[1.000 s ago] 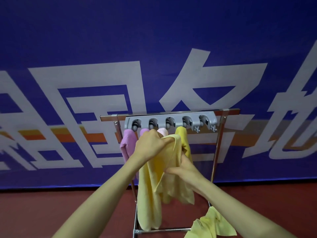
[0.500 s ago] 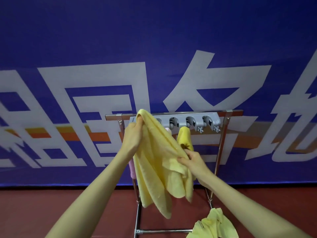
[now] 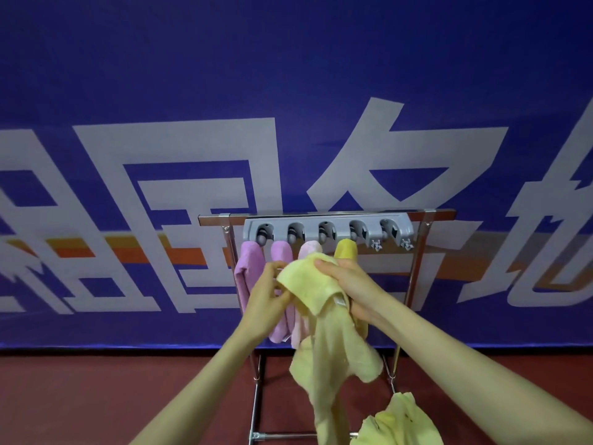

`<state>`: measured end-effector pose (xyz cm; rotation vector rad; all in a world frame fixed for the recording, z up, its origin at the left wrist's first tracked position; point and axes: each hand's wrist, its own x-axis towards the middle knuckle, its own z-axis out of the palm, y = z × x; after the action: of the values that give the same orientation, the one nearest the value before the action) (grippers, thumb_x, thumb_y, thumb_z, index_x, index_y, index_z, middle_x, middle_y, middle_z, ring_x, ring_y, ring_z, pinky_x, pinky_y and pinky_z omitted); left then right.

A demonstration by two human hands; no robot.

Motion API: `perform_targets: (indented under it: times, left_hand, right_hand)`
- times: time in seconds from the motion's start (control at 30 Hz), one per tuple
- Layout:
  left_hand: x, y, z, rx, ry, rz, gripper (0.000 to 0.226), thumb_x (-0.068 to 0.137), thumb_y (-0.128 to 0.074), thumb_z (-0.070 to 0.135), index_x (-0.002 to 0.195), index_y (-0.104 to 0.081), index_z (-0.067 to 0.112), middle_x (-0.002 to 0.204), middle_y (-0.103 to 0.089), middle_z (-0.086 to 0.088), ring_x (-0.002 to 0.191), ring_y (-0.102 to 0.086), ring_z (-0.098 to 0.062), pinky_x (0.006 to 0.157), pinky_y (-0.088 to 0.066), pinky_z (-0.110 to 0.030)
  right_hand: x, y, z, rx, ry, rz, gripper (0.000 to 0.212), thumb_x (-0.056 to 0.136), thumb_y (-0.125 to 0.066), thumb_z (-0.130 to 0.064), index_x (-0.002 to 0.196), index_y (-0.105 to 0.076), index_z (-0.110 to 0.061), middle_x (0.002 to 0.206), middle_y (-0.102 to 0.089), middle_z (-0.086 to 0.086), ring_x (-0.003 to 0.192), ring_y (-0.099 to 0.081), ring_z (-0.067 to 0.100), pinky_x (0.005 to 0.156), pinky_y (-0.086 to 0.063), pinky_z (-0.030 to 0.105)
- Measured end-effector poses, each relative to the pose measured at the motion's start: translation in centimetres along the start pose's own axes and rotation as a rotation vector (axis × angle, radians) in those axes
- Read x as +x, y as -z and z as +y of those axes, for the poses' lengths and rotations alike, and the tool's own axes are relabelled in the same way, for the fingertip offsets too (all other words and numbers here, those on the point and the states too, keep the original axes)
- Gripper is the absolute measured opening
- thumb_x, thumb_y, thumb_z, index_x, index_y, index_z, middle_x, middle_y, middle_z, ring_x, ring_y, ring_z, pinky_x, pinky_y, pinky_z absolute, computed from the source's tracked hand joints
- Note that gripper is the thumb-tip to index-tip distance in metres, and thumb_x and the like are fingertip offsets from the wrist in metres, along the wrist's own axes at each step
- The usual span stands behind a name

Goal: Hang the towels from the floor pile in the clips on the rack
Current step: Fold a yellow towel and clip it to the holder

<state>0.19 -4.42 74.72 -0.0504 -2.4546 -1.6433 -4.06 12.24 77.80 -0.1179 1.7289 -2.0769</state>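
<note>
- The left hand (image 3: 268,292) pinches one edge of a pale yellow terry towel (image 3: 324,316), fingers curled shut on the cloth; the right hand (image 3: 348,281) lies over its top fold with fingers closed on the bunched corner.
- Half a second ago the left hand held this towel raised to the clip bar, spread long; now it is lower and gathered between both hands in front of the hung cloths. I judge the person is bunching a corner to feed into a clip.
- The towel is soft and floppy, nap fine, a small sewn label at one fold; its tail droops toward the floor.
- Behind the hands, a grey plastic clip strip (image 3: 327,228) with five round grips sits on a shiny metal rack (image 3: 417,277).
- Four grips hold cloths: two lilac towels (image 3: 248,261), a pale pink towel (image 3: 309,247) and a deeper yellow towel (image 3: 346,250). The rightmost grip (image 3: 390,228) is empty, the likely target.
- A crumpled yellow pile (image 3: 398,422) lies on the dark red floor (image 3: 96,396) by the rack's foot.
- A blue banner (image 3: 288,75) with white lettering fills the background.
</note>
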Motion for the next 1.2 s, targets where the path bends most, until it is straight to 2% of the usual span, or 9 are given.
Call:
perform_targets:
  times: [0.1,0.17,0.4,0.53,0.63,0.8,0.93,1.07,1.2]
  left_hand:
    - [-0.8,-0.6,-0.2,-0.03,-0.126,0.007,0.044,0.078,-0.059,0.013,0.117,-0.049,0.031,0.117,-0.054,0.014,0.106,-0.055,-0.003,0.088,-0.046,-0.017]
    - [-0.9,-1.0,-0.1,-0.027,-0.192,0.065,0.038,0.08,-0.059,0.012,0.113,-0.052,0.029,0.111,-0.055,0.018,0.107,-0.055,-0.011,0.09,-0.046,-0.022]
    - [-0.6,-1.3,3.1,-0.148,-0.224,0.094,0.02,0.09,-0.049,0.007,0.087,-0.058,0.024,0.08,-0.067,0.015,0.075,-0.061,-0.001,0.07,-0.049,-0.019]
    - [0.5,-1.9,3.9,-0.146,-0.15,0.098,0.029,0.096,-0.044,0.011,0.068,-0.046,0.018,0.064,-0.047,0.005,0.063,-0.041,-0.01,0.06,-0.036,-0.035]
    - [1.3,-1.7,5.5,-0.137,-0.18,0.126,0.04,0.099,-0.048,0.022,0.059,-0.041,0.018,0.057,-0.036,0.003,0.057,-0.033,-0.01,0.055,-0.027,-0.03]
    - [2.8,-0.2,7.8,-0.194,-0.159,0.181,0.048,0.097,-0.049,0.032,0.056,-0.038,0.011,0.047,-0.029,0.008,0.043,-0.025,-0.002,0.043,-0.02,-0.017]
    - [3.6,0.6,8.3,-0.09,-0.134,0.217,0.053,0.096,-0.05,0.038,0.05,-0.039,0.014,0.045,-0.037,0.007,0.036,-0.033,0.0,0.04,-0.025,-0.007]
    - [4.0,1.1,8.3,0.004,-0.122,0.202,0.054,0.09,-0.052,0.05,0.049,-0.044,0.015,0.048,-0.043,-0.001,0.038,-0.038,-0.002,0.04,-0.028,-0.009]
    - [4.0,1.1,8.1,0.109,-0.129,0.221,0.066,0.079,-0.056,0.064,0.05,-0.051,0.005,0.048,-0.045,-0.011,0.045,-0.04,-0.008,0.045,-0.032,-0.02]
  right_hand:
    - [0.2,0.0,0.4,-0.001,-0.038,-0.063,0.021,0.095,-0.054,-0.015,0.098,-0.067,0.001,0.09,-0.071,0.017,0.077,-0.07,0.018,0.068,-0.056,0.025]
    - [0.3,0.1,0.6,0.008,-0.058,-0.066,0.021,0.094,-0.055,-0.014,0.098,-0.067,0.002,0.089,-0.07,0.016,0.078,-0.07,0.02,0.069,-0.056,0.027]
    - [0.2,0.7,1.1,-0.014,-0.127,-0.039,0.032,0.081,-0.058,-0.018,0.105,-0.061,0.003,0.082,-0.056,0.018,0.075,-0.058,0.025,0.069,-0.044,0.033]
    - [-0.3,1.6,1.3,-0.032,-0.132,-0.038,0.037,0.088,-0.055,-0.021,0.11,-0.062,0.008,0.098,-0.06,0.023,0.089,-0.059,0.03,0.085,-0.047,0.041]
    - [-0.6,2.2,1.5,-0.087,-0.119,-0.056,0.029,0.086,-0.061,-0.028,0.102,-0.072,-0.007,0.106,-0.068,0.019,0.1,-0.064,0.031,0.101,-0.046,0.047]
    - [-1.8,2.6,2.1,0.0,-0.008,-0.073,0.029,0.096,-0.049,-0.029,0.113,-0.068,-0.014,0.113,-0.071,0.007,0.107,-0.065,0.019,0.097,-0.048,0.033]
    - [-2.5,2.0,2.2,0.019,0.105,-0.108,0.043,0.08,-0.065,-0.045,0.108,-0.064,-0.012,0.097,-0.066,0.004,0.089,-0.061,0.016,0.081,-0.047,0.028]
    - [-2.6,0.2,2.1,-0.171,0.267,-0.057,0.039,0.073,-0.074,-0.022,0.108,-0.059,-0.012,0.102,-0.065,0.006,0.094,-0.062,0.015,0.089,-0.049,0.026]
    - [-2.0,-2.1,2.2,-0.228,0.396,0.123,0.022,0.08,-0.074,-0.01,0.094,-0.06,-0.02,0.088,-0.069,-0.003,0.081,-0.064,0.007,0.076,-0.051,0.019]
